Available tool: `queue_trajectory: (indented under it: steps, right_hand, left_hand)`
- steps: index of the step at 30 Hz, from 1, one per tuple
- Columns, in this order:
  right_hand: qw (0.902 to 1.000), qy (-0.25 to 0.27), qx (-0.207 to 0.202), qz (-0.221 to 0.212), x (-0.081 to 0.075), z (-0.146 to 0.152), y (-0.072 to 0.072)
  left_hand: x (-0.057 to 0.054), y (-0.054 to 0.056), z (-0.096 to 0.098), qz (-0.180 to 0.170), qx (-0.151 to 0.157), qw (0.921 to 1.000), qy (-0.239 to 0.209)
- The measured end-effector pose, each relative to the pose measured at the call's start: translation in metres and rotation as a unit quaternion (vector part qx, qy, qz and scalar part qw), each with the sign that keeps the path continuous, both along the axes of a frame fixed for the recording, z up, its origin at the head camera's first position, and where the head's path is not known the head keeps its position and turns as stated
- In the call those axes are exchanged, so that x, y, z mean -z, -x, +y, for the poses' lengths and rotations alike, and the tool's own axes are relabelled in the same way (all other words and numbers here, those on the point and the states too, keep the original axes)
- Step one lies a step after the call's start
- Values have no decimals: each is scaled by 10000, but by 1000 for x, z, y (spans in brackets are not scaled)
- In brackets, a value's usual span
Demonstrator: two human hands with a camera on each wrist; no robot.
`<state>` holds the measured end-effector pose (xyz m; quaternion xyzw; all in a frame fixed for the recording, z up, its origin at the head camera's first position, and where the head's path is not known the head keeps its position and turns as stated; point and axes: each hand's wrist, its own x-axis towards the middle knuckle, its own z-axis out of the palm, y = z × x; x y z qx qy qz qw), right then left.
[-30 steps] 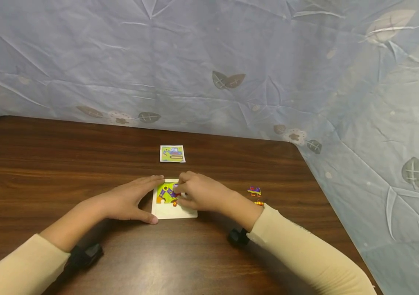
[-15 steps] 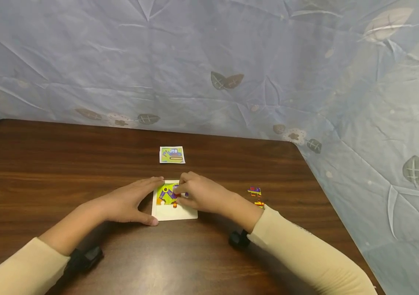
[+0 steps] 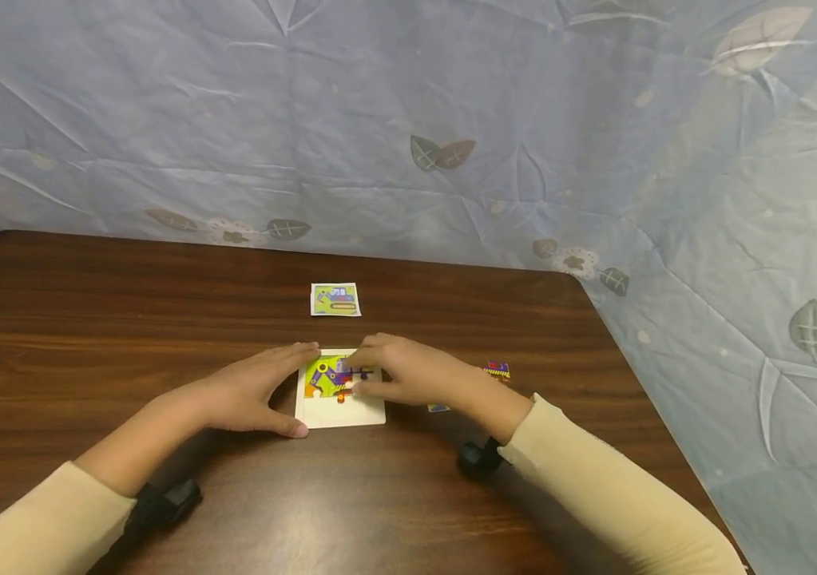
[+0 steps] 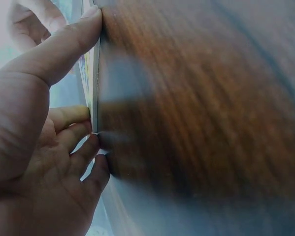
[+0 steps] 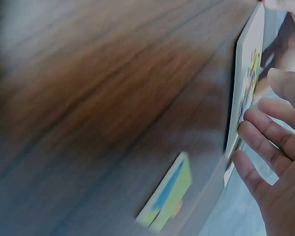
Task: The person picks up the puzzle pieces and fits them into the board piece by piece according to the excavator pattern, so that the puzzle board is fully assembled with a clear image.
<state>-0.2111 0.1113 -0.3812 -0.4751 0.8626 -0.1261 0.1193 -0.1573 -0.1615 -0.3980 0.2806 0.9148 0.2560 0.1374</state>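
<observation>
A white square puzzle board [image 3: 339, 414] lies on the table, its far part covered by joined puzzle pieces [image 3: 320, 377] in green, purple and yellow. My left hand [image 3: 239, 389] spans the board's left side with straight fingers. Its thumb touches the near corner and its fingertips reach the far one. Over the board's right part is my right hand [image 3: 411, 370], fingers extended and parted at the pieces, hiding some of them. Nothing shows pinched between those fingers. A loose green and blue puzzle piece [image 5: 168, 191] lies near the board in the right wrist view.
Behind the board lies a small picture card [image 3: 335, 299] of an excavator. More loose pieces [image 3: 497, 370] are to the right, partly hidden by the right forearm. Patterned grey cloth [image 3: 350, 128] hangs along the brown table's [image 3: 164, 303] back and right sides.
My right hand has loosened from a pinch at the pieces and shifted slightly right, its fingers now spread. A blue and green piece shows beneath it. The left hand stays still.
</observation>
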Motion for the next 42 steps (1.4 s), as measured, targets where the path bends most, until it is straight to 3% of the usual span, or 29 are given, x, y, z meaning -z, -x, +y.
queue_trajectory:
  steps: [12,20,27,42]
  right_hand:
    - [9933,305,1117,-61,-5,73,5]
    - [9869,550,1494,243,-5,136,9]
    - [9822,432,1791,354,3,177,5]
    - [9797,253,1967,305,13,197,7]
  left_hand:
    - [-1,0,0,66,7,10000,-13]
    - [-1,-1,-1,82,27,10000,-28]
    - [0,-1,0,45,59,10000,-30]
    - [-1,-1,0,55,25,10000,-63]
